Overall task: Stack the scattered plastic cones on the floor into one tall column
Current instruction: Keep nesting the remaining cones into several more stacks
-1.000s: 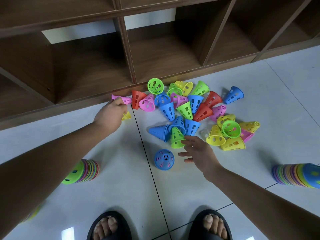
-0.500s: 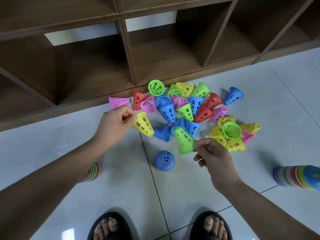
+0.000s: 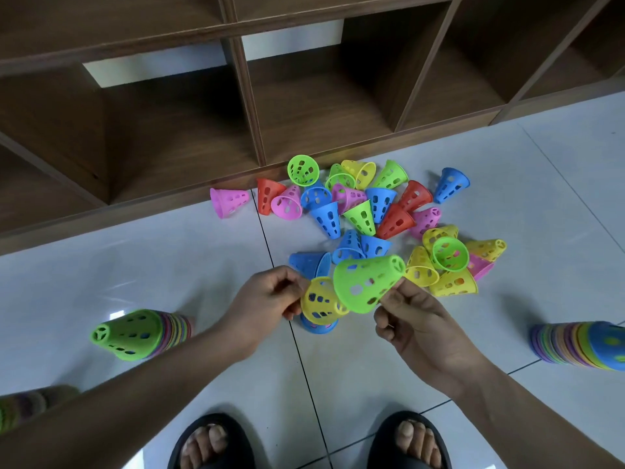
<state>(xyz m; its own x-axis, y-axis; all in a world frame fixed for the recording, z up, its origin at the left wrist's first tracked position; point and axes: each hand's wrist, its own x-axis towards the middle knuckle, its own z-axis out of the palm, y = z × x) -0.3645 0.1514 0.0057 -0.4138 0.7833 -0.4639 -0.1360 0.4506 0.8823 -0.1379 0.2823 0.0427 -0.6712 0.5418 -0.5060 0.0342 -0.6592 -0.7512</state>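
My left hand (image 3: 267, 296) pinches a yellow cone (image 3: 319, 302) by its rim. My right hand (image 3: 411, 316) pinches a green cone (image 3: 367, 282), tilted with its narrow top up and to the right; its wide mouth overlaps the yellow cone. Under both, a blue cone (image 3: 318, 328) stands on the floor, mostly hidden. Beyond my hands lies a heap of several loose cones (image 3: 368, 211) in pink, red, blue, green and yellow. A pink cone (image 3: 228, 201) lies apart at the heap's left.
A stack of cones topped in green (image 3: 135, 333) lies on its side at the left, another topped in blue (image 3: 581, 345) at the right edge. A wooden cubby shelf (image 3: 257, 106) runs along the back. My sandalled feet (image 3: 311, 441) stand on the white tiles.
Both hands have lifted their cones off the floor and brought them together over the blue cone, the green cone's mouth now meeting the yellow one.
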